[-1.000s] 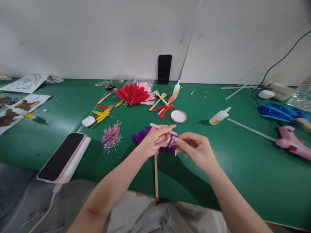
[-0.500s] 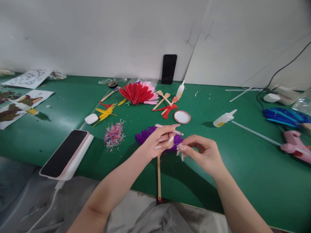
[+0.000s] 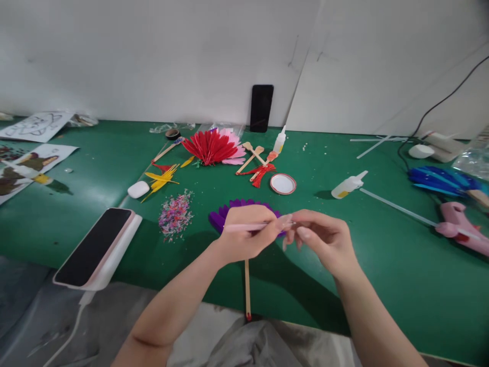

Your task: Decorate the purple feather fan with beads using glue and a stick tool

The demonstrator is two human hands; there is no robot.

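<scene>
My left hand (image 3: 244,247) is closed around a slim pink pen-like stick (image 3: 239,227), its tip pointing right. The fingertips of my right hand (image 3: 326,239) are pinched together right at that tip; whatever they hold is too small to make out. Below both hands lies a purple feather fan (image 3: 217,220), partly covered by my left hand. Its wooden handle (image 3: 247,290) reaches down to the table's front edge. To the left of the fan is a pile of small multicoloured bits (image 3: 175,216). A shallow white lid with a red rim (image 3: 283,184) rests just behind my hands.
Further back lie a red feather fan (image 3: 209,149), crossed wooden sticks (image 3: 250,158) and yellow feathers (image 3: 162,178). Glue bottles (image 3: 347,187), a pink glue gun (image 3: 460,229) and blue feathers (image 3: 439,181) are at right. A phone on a white block (image 3: 97,250) sits front left.
My left hand has turned over and now grips the pink stick like a pen, bringing its tip to my right fingertips. The view has shifted slightly.
</scene>
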